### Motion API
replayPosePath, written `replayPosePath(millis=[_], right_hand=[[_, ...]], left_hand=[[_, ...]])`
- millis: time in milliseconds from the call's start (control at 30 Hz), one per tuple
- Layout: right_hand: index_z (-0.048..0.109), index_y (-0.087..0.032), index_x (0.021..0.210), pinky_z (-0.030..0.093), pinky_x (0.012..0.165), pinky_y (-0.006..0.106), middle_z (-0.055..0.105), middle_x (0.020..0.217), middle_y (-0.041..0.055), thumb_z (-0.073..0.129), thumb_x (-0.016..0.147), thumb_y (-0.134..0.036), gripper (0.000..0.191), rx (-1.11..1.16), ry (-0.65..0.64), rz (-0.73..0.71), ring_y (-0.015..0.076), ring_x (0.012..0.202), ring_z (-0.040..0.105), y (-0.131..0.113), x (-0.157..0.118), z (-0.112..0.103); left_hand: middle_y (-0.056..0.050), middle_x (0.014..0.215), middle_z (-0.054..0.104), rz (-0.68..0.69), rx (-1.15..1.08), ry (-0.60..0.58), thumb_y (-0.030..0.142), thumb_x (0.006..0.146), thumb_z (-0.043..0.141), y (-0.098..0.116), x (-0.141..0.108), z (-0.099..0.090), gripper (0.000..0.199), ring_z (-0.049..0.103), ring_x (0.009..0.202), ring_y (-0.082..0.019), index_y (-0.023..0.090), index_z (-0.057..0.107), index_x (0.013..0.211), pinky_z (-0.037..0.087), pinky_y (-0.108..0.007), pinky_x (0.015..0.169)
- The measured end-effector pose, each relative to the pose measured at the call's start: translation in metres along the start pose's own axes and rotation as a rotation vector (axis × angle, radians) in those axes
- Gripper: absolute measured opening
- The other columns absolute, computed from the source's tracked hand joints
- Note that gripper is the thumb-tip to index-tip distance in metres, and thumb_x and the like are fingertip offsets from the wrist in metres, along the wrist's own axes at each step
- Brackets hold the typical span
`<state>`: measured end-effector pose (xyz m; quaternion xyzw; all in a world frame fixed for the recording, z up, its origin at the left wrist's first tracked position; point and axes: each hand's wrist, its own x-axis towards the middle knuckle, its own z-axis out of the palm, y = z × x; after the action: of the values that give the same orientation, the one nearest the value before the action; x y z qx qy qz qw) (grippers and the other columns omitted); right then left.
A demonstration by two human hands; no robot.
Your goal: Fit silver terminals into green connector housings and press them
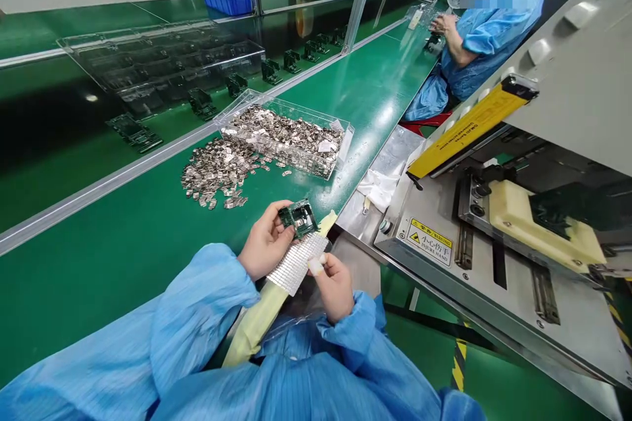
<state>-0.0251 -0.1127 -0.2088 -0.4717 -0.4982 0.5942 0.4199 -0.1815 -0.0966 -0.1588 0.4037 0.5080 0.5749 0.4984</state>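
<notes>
My left hand (268, 241) is closed on a small dark green part (300, 218) with a box-like frame, held between thumb and fingers. Just below it, a silver ribbed strip (297, 262) lies across pale yellow tape (261, 320) on the table edge. At the strip's right edge, my right hand (336, 286) is in a pinch, with white coverings on its fingertips. Whatever sits in that pinch is too small to make out. Beyond my hands, a loose pile of small metal pieces (217, 171) spreads beside a clear tray (340, 161) filled with more of them.
Dark green parts (134, 133) stand in a row past the metal rail, near a large clear tray (162, 56). A machine (429, 243) with a yellow bar is at the right. A co-worker in blue (498, 33) sits at the far end. A blue bin (226, 0) stands behind.
</notes>
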Motion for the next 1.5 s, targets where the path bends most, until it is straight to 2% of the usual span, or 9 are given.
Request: replayPosePath(millis=[233, 400, 600, 767, 900, 1033, 1133, 1333, 1500], right_hand=[[0.055, -0.020, 0.066, 0.041, 0.056, 0.028, 0.054, 0.060, -0.0006, 0.053, 0.085, -0.052, 0.037, -0.083, 0.039, -0.128, 0.0145, 0.057, 0.048, 0.014, 0.000, 0.002], [0.056, -0.021, 0.060, 0.040, 0.060, 0.030, 0.054, 0.062, 0.0008, 0.051, 0.086, -0.050, 0.040, -0.194, -0.040, -0.203, 0.0155, 0.060, 0.048, 0.023, -0.003, -0.005], [0.065, -0.021, 0.069, 0.044, 0.054, 0.027, 0.063, 0.062, 0.0008, 0.055, 0.085, -0.039, 0.026, -0.319, -0.177, -0.140, 0.0156, 0.057, 0.056, 0.022, -0.003, -0.025], [0.066, -0.022, 0.070, 0.039, 0.043, 0.023, 0.064, 0.058, -0.0015, 0.059, 0.080, -0.027, 0.014, -0.385, -0.231, -0.060, 0.0129, 0.046, 0.053, 0.020, -0.004, -0.037], [0.066, -0.023, 0.093, 0.047, 0.045, 0.024, 0.064, 0.056, -0.0046, 0.062, 0.079, -0.026, 0.015, -0.382, -0.206, -0.021, 0.0136, 0.044, 0.057, 0.006, -0.008, -0.045], [0.063, -0.021, 0.078, 0.055, 0.049, 0.028, 0.066, 0.062, -0.0012, 0.066, 0.081, -0.037, 0.018, -0.316, -0.121, -0.016, 0.0157, 0.050, 0.064, -0.029, -0.011, -0.054], [0.068, -0.019, 0.080, 0.059, 0.055, 0.031, 0.069, 0.067, 0.0019, 0.073, 0.078, -0.041, 0.023, -0.226, -0.016, -0.046, 0.0175, 0.055, 0.067, -0.056, -0.011, -0.054], [0.071, -0.021, 0.091, 0.059, 0.066, 0.034, 0.072, 0.081, 0.0039, 0.065, 0.085, -0.035, 0.016, -0.192, -0.024, -0.171, 0.0180, 0.067, 0.068, -0.075, -0.007, -0.036], [0.069, -0.022, 0.082, 0.050, 0.081, 0.034, 0.065, 0.092, 0.0044, 0.063, 0.081, -0.016, 0.009, -0.399, 0.032, -0.449, 0.0196, 0.088, 0.062, -0.077, -0.002, -0.016]], left_hand=[[-0.001, 0.088, 0.061, -0.006, 0.019, -0.008, 0.029, 0.082, 0.067, -0.008, -0.002, -0.004, 0.043, 0.064, 0.075, -0.013, 0.019, 0.048, 0.120, 0.059, -0.024, 0.066], [-0.002, 0.091, 0.063, -0.017, -0.002, -0.011, 0.029, 0.084, 0.065, -0.010, -0.002, -0.005, 0.043, 0.065, 0.079, -0.014, 0.019, 0.047, 0.121, 0.060, -0.025, 0.067], [-0.001, 0.088, 0.062, -0.015, -0.038, -0.006, 0.029, 0.082, 0.067, -0.008, -0.003, -0.006, 0.044, 0.065, 0.076, -0.014, 0.020, 0.047, 0.119, 0.059, -0.024, 0.063], [0.000, 0.085, 0.061, 0.011, -0.074, -0.019, 0.029, 0.081, 0.068, -0.008, -0.004, -0.007, 0.045, 0.065, 0.072, -0.014, 0.019, 0.047, 0.119, 0.059, -0.024, 0.062], [0.000, 0.084, 0.062, 0.020, -0.063, -0.015, 0.028, 0.081, 0.067, -0.007, -0.006, -0.009, 0.044, 0.064, 0.072, -0.013, 0.019, 0.048, 0.120, 0.058, -0.023, 0.063], [-0.002, 0.091, 0.065, 0.041, -0.062, -0.066, 0.026, 0.082, 0.066, -0.006, -0.011, -0.008, 0.043, 0.066, 0.080, -0.014, 0.020, 0.049, 0.121, 0.057, -0.024, 0.068], [-0.002, 0.088, 0.064, 0.041, -0.064, -0.100, 0.025, 0.083, 0.065, -0.005, -0.017, -0.004, 0.043, 0.065, 0.077, -0.013, 0.020, 0.049, 0.122, 0.056, -0.024, 0.070], [-0.004, 0.093, 0.065, 0.057, -0.124, -0.113, 0.027, 0.082, 0.066, -0.004, -0.029, 0.004, 0.041, 0.066, 0.083, -0.015, 0.020, 0.050, 0.119, 0.055, -0.024, 0.074], [-0.005, 0.096, 0.066, 0.095, -0.134, -0.132, 0.027, 0.086, 0.063, -0.004, -0.032, 0.006, 0.037, 0.066, 0.085, -0.014, 0.020, 0.047, 0.119, 0.054, -0.023, 0.075]])
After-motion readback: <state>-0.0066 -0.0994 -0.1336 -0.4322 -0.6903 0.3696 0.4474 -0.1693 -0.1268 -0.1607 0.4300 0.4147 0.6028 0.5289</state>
